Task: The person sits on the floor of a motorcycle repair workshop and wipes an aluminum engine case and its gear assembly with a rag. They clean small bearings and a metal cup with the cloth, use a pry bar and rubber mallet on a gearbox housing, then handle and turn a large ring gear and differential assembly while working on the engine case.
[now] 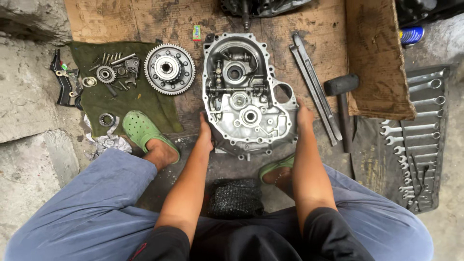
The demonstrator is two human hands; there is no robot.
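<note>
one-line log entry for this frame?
left hand: grips housing left edge | right hand: grips right edge | ring gear: on cloth

ring gear on green cloth | hammer | wrench roll | pry bars

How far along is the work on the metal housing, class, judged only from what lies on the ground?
Done: the large toothed gear and small bearings and bolts lie out on the green cloth, apart from the housing.
In hand: the left hand and right hand grip the open aluminium housing by its sides.
Left: shafts and levers remain inside it; the wrench set and mallet lie untouched.
</note>
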